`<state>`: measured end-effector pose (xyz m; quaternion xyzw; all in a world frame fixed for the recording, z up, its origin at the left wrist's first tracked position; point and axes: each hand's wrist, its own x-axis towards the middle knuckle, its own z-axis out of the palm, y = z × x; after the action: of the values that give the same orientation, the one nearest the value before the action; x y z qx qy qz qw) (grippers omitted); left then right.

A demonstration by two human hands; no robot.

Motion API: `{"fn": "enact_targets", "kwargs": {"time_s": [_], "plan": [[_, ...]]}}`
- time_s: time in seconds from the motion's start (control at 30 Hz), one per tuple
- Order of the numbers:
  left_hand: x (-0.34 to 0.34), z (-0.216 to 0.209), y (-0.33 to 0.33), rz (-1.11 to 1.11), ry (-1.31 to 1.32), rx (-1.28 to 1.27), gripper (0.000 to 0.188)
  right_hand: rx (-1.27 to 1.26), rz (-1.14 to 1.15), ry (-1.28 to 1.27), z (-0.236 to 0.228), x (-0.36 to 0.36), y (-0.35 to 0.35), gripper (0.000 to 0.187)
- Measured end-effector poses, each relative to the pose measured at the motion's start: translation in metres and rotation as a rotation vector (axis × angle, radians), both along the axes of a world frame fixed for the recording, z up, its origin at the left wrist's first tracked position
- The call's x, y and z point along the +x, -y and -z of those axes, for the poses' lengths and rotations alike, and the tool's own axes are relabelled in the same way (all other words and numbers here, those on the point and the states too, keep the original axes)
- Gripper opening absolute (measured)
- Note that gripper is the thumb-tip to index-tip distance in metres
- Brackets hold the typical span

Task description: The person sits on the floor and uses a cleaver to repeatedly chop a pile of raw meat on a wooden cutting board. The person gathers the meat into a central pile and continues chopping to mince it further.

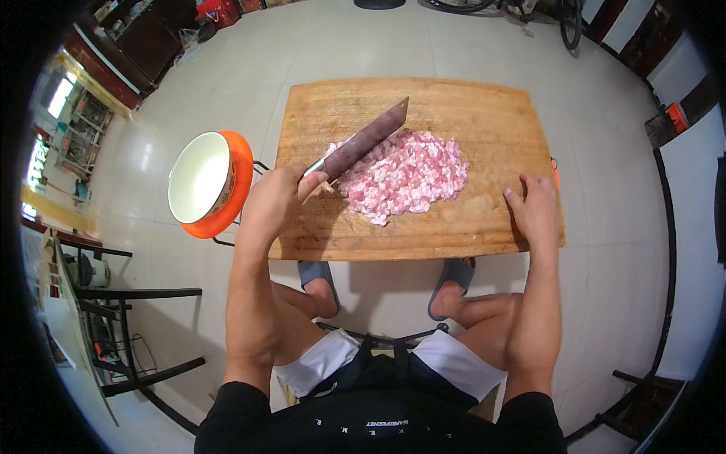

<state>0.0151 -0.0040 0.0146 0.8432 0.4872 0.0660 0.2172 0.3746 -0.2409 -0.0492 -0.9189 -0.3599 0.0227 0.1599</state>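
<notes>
Floor (363,47), pale and tiled, spreads around the wooden board (491,121); an orange stool (243,168) bearing a white bowl (198,175) stands off its left edge. Chopped meat (412,178) lies at the board's middle, partly hidden by the knife (369,141) clamped in the left hand (274,193). Apart from it, the right hand (535,208) rests, fingers loosely spread, near the board's right edge. The board's support is out of sight (a bicycle (578,34) beyond the far edge is cut off). Bare wood is widest toward the board's right side; more floor stretches past its far edge.
</notes>
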Motion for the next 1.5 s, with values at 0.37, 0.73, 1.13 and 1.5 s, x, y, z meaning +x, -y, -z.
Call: {"fn": "enact_targets", "kwargs": {"time_s": [0.37, 0.73, 1.13, 1.5], "plan": [[-0.01, 0.003, -0.017, -0.01, 0.007, -0.092, 0.045, -0.001, 0.002, -0.038, -0.001, 0.0, -0.001, 0.053], [-0.012, 0.0, -0.014, -0.1, 0.344, -0.15, 0.045, 0.018, 0.003, -0.054, -0.002, 0.001, 0.0, 0.053], [-0.023, 0.013, -0.021, -0.055, 0.22, -0.027, 0.051, 0.029, -0.009, -0.048, 0.001, 0.003, 0.002, 0.055], [-0.014, 0.007, -0.019, -0.077, 0.306, 0.021, 0.048, 0.028, 0.007, -0.063, 0.003, 0.003, 0.003, 0.053]]}}
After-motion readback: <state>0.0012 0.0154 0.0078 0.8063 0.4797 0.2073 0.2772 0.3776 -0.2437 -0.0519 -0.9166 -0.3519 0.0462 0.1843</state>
